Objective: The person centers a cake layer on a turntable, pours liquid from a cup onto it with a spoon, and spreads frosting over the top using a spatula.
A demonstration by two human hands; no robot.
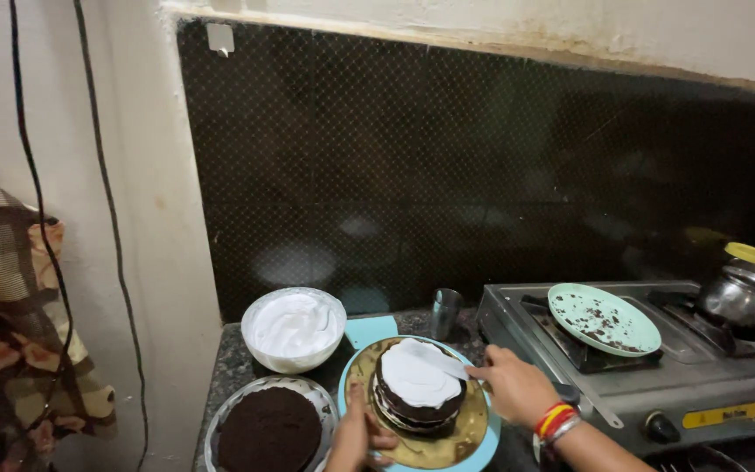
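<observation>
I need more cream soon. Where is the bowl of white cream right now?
In the head view, the cream bowl sits on the counter left of the cake, behind the tin of dark sponge.

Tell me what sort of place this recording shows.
Most likely a small home kitchen: a gas stove on a dark stone counter, a steel kettle, and a layered chocolate cake beside a bowl of white cream.

Cake (pixel 419 385) set on board (pixel 434 444); bowl (pixel 294 329) behind-left, tin (pixel 270 428) left, stove (pixel 657 367) w/ plate (pixel 603 319) right.

Left hand (pixel 358 437) — cut off by bottom edge.
</observation>
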